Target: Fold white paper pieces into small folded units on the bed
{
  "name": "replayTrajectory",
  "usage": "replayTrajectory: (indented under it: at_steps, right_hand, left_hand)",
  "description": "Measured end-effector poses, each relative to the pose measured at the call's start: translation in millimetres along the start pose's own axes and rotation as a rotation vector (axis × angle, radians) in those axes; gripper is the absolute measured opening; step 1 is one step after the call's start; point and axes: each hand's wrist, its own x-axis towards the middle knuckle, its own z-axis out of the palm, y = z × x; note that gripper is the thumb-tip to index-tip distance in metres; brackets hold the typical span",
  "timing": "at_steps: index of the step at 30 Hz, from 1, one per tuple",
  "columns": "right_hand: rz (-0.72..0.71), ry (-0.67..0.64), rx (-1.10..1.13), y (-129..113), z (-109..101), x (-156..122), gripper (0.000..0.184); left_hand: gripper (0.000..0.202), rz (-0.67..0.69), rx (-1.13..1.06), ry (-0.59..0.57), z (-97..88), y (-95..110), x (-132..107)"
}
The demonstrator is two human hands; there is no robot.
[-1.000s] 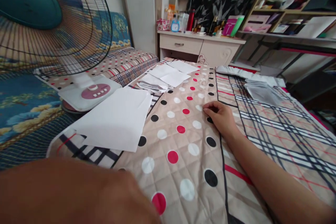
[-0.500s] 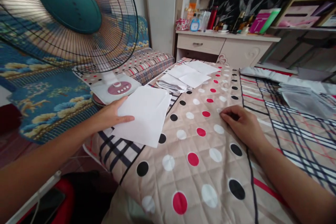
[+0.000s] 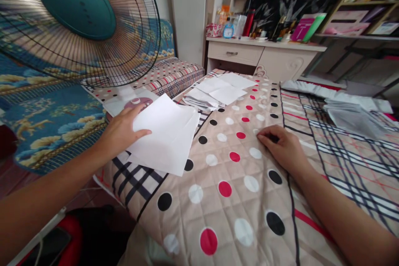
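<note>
A white sheet of paper (image 3: 168, 129) lies uppermost on another sheet near the bed's left edge, its far-left corner raised. My left hand (image 3: 124, 126) grips its left side, thumb on top and fingers partly hidden behind the edge. On the dotted bedspread (image 3: 224, 216), my right hand (image 3: 280, 145) rests with thumb and forefinger pinched together; nothing shows between them. Further back sits a pile of white papers (image 3: 218, 89), loosely overlapped. To the right of my right hand lies a stack of greyish-white translucent sleeves or sheets (image 3: 353, 116).
A standing fan (image 3: 75, 4) looms at the left, its base (image 3: 115, 102) close behind my left hand. Beyond the bed stands a pale dresser (image 3: 237, 52) crowded with bottles and a blue clock (image 3: 228, 30). A long white packet (image 3: 311, 87) lies at the far right.
My left hand has shifted slightly left and its fingers have risen, lifting the sheet's far-left corner. My right hand stays resting on the bedspread. The view has turned slightly.
</note>
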Motion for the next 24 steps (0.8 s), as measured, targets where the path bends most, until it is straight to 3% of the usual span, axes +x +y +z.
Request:
replayTrajectory:
  at_steps: [3, 6, 11, 13, 19, 24]
  right_hand:
    - [0.011, -0.003, 0.014, 0, 0, 0, 0.015]
    - [0.017, -0.001, 0.017, -1, -1, 0, 0.015]
    - [0.036, -0.008, 0.034, -4, -2, 0, 0.013]
    - [0.041, -0.015, 0.031, -6, -2, 0, 0.013]
    - [0.039, -0.016, 0.058, -5, -1, -1, 0.012]
    - [0.035, -0.022, 0.11, -3, 0, -1, 0.011]
  left_hand:
    - [0.074, -0.073, -0.052, 0.012, 2.7, -2, 3]
    - [0.069, -0.233, -0.201, -0.001, 8.1, -4, 5]
    - [0.048, -0.539, -0.804, -0.089, 16.6, 5, 9]
    - [0.044, -0.595, -1.037, -0.116, 16.3, 17, 17]
    - [0.045, -0.439, -1.336, -0.066, 15.6, 72, 66]
    - [0.045, -0.37, -1.389, -0.079, 44.4, 120, 108]
